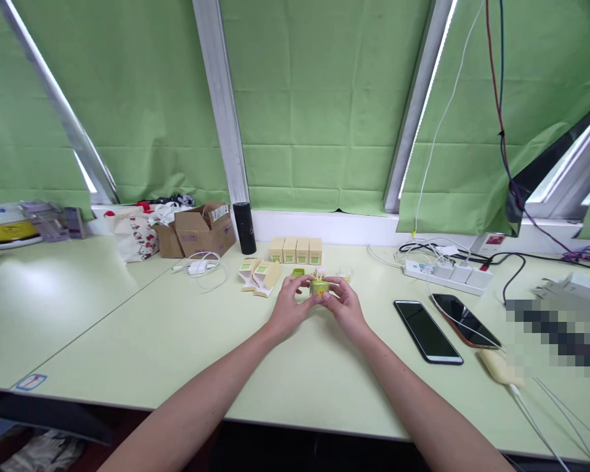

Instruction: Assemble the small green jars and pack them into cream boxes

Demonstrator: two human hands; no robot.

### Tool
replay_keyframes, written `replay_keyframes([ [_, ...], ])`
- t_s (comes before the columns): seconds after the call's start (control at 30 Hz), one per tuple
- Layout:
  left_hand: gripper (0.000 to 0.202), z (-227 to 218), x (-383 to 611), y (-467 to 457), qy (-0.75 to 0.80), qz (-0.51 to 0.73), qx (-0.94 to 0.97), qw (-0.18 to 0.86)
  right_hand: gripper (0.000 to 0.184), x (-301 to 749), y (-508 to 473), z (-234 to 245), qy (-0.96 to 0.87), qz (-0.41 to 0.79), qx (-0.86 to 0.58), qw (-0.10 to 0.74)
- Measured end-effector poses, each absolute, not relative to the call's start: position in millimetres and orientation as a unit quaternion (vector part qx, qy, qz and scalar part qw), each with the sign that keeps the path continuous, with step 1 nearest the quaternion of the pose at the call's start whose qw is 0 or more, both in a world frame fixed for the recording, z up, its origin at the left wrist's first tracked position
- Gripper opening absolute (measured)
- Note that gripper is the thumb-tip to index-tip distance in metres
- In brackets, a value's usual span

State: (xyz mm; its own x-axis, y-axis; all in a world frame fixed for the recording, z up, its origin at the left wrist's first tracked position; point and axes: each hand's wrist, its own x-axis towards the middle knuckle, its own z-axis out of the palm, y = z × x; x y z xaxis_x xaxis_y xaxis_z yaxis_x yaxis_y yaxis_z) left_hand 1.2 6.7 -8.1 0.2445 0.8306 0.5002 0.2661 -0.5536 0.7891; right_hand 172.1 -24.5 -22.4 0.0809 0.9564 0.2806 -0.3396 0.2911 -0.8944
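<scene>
A small clear container with a yellow-green lid is held between both hands, a little above the table. My left hand grips it from the left with thumb and fingers. From the right, my right hand closes on the same container, its thumb at the front. Just behind the hands lie a green lid-like piece and a clear plastic piece, partly hidden. To the left, opened small cartons lie on the table. A row of several small closed boxes stands behind.
A black bottle and an open cardboard box stand at the back left, near a white charger. On the right are two phones, a power strip and trailing cables. The table edge runs below my forearms.
</scene>
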Motion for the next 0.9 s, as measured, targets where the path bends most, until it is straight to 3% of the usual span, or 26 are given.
replay_keyframes([
  [0.27, 0.048, -10, -2, 4, 0.302, 0.505, 0.766, 0.258, 0.056, 174, -26, -21, -0.375, 0.602, -0.253, 0.658],
  [0.63, 0.032, -9, -1, 0, 0.271, 0.499, 0.784, 0.252, 0.037, 183, -12, -39, -0.342, 0.619, -0.249, 0.661],
  [0.9, 0.033, -12, 0, 3, 0.304, 0.495, 0.768, 0.269, 0.048, 183, -16, -33, -0.328, 0.618, -0.257, 0.666],
])
